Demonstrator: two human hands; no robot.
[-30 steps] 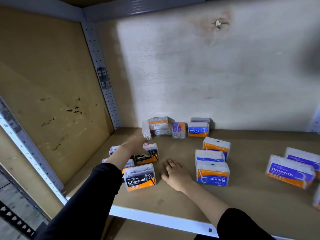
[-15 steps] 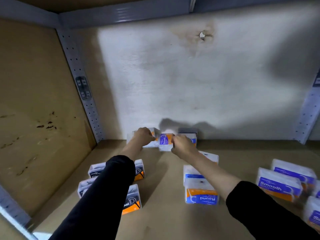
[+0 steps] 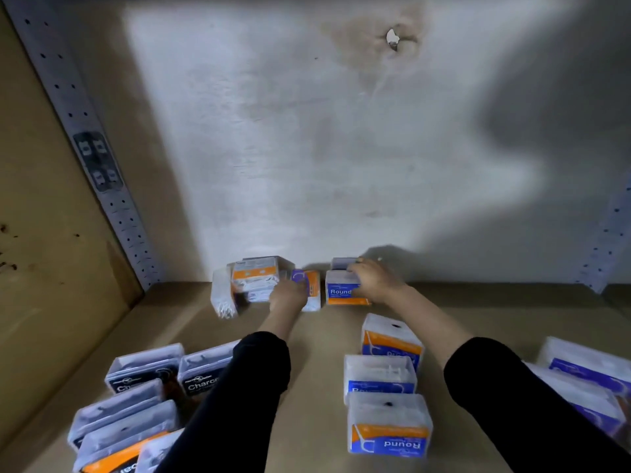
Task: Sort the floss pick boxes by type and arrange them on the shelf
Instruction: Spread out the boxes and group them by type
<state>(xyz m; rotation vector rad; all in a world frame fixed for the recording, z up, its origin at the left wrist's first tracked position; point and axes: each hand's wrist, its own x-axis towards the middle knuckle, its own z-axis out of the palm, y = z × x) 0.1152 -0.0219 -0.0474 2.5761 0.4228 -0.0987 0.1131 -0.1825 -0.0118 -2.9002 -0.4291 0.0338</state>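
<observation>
Both arms reach to the back of the shelf (image 3: pixel 307 336). My left hand (image 3: pixel 288 295) grips a purple and orange box (image 3: pixel 312 288) that stands on end beside a small pile of clear boxes (image 3: pixel 254 276). My right hand (image 3: pixel 374 279) holds the blue "Round" box (image 3: pixel 343 291) by its top right corner, with another box (image 3: pixel 341 263) right behind it. Three more Round boxes (image 3: pixel 389 428) lie in a column under my right forearm. Black Charcoal boxes (image 3: pixel 143 370) cluster at the front left.
Purple Smooth boxes (image 3: pixel 587 370) lie at the right edge. A perforated metal upright (image 3: pixel 85 148) and a wooden side panel (image 3: pixel 41 233) close the left side. The pale back wall (image 3: pixel 307 148) stands directly behind the rear boxes.
My left hand has shifted right from the clear pile onto the purple and orange box. My right hand has moved right onto the Round box. The camera has come closer.
</observation>
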